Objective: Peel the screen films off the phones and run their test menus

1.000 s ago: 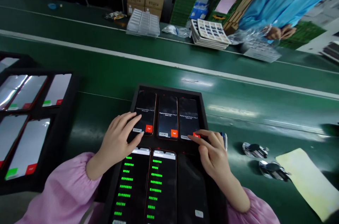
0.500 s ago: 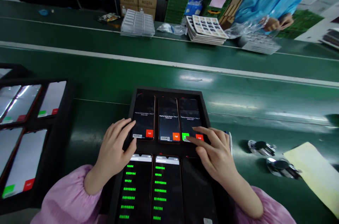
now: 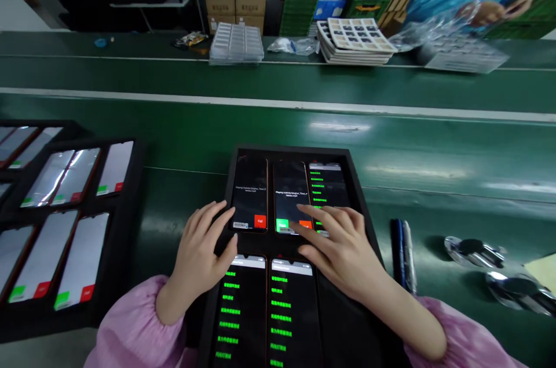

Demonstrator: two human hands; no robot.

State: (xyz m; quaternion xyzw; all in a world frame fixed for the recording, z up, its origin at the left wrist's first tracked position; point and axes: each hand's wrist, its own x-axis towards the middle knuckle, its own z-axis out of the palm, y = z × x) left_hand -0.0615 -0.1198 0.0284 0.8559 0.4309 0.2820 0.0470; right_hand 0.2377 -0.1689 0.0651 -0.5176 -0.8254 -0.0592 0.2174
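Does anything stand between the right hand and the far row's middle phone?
Nothing visible does. The right hand reaches across the lower part of the right phone, its fingers over the middle phone's lower end. The left hand is aside, by the left phone.

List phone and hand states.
Far left phone: on, melody text, red button.
Far middle phone: on, melody text, green and red buttons.
Far right phone: on, green list.
Near left phone: on, green list.
Near middle phone: on, green list.
Near right slot: dark, unclear.
Left-side phones: on, white screens.
Left hand: open, empty.
Right hand: open, fingertips over far middle phone.
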